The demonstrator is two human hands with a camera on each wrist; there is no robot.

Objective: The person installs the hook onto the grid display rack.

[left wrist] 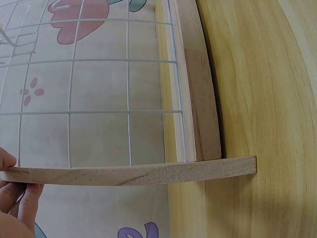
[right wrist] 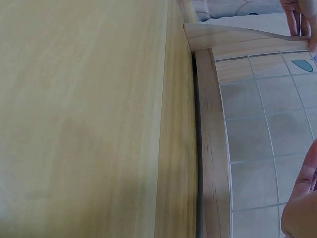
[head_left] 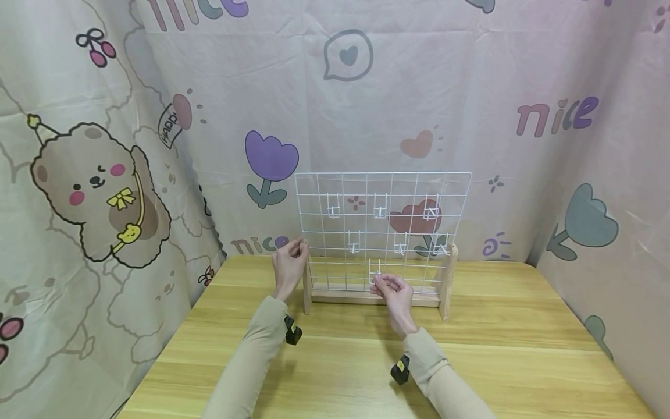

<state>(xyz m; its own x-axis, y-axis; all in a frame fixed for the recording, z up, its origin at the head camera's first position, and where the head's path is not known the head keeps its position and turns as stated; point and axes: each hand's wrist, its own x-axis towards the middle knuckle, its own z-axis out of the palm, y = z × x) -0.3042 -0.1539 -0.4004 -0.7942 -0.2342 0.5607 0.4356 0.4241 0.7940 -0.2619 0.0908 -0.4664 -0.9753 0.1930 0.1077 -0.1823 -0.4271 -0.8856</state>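
A white wire grid panel (head_left: 366, 173) stands upright in a wooden stand (head_left: 340, 298). My left hand (head_left: 289, 267) pinches the upper end of the stand's left post (left wrist: 133, 174) between thumb and fingers, as the left wrist view shows. Low at the panel's middle, my right hand (head_left: 396, 294) pinches a white wire hook (head_left: 374, 266) at the grid wires. Its fingertips partly cover that hook. Only part of the right hand (right wrist: 299, 213) shows in the right wrist view, and the hook is out of sight there.
Several more white hooks hang higher on the panel, among them a top left hook (head_left: 333, 210) and a middle-row hook (head_left: 353, 247). The stand rests on a wood-grain table (head_left: 345, 361). Behind hangs a printed curtain (head_left: 445, 75).
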